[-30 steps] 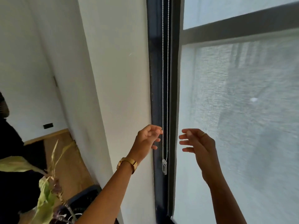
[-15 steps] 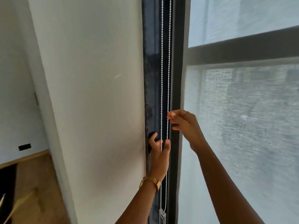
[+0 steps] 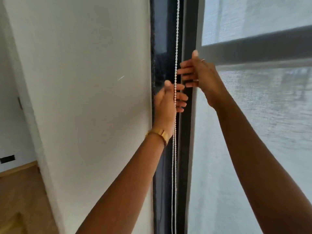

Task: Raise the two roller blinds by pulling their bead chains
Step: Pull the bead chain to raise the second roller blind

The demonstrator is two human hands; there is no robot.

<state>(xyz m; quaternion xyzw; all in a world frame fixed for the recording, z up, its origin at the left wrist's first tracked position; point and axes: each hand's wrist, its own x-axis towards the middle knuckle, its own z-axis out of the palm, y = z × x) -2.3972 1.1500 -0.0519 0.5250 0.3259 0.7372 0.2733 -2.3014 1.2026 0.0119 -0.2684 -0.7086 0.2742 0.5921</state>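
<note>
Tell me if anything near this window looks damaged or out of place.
One small thing: a short pale scratch marks the white wall left of the dark window frame. The bead chain hangs straight, and the roller blind shows no tears.

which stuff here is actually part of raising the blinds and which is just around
In the job: bead chain, roller blind, left hand, right hand.

Just around: white wall, dark window frame, wood floor, black wall outlet.
</note>
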